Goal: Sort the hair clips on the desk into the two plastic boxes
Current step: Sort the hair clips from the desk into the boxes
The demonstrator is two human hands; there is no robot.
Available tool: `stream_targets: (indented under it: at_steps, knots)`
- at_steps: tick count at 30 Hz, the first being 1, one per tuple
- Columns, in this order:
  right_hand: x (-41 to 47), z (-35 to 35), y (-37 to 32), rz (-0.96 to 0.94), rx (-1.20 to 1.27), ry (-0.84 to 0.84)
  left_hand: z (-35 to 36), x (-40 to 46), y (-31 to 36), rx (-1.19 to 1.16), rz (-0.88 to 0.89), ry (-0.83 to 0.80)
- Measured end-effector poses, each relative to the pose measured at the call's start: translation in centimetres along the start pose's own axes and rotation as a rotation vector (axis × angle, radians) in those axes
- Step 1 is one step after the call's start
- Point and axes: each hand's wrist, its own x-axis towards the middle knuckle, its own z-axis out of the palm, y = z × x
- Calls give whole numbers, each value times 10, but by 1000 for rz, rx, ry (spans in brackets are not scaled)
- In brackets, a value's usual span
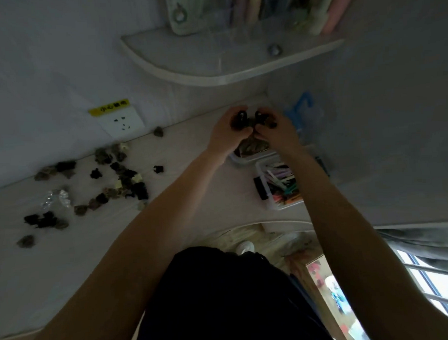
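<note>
The room is dim, lit mostly by daylight from a barred window (438, 286) at the lower right, with a grey curtain (421, 241) bunched above it. A pale wall (45, 49) carries a white power socket (122, 123) topped by a yellow label (109, 107), just above the far edge of the light wood-grain desk (55, 280). A curved white shelf (213, 65) juts from the wall, holding upright books (257, 6). A whitish panel (395, 111) closes the desk's right side.

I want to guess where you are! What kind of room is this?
Probably a bedroom or study corner at home: a pale desk against a wall with a socket, a shelf of books above, and a curtained window.
</note>
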Motion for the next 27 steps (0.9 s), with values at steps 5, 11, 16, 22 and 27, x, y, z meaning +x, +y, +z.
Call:
stream_targets:
  at_steps: [5,11,16,22,27]
  knots:
    - [7,-10,9,-73,-296,-38,7,7,-10,361,81,-142]
    - [-10,2,7,-276,-487,104,-16,-6,-19,553,298,-73]
    - [-48,52,-2,-482,-448,-11,-69,-53,-53,609,376,257]
    - [-68,140,24,-312,-651,-462,-157,-130,-134,723,60,553]
    - [-63,193,29,-256,-841,-451,-208,-166,-181,795,-223,447]
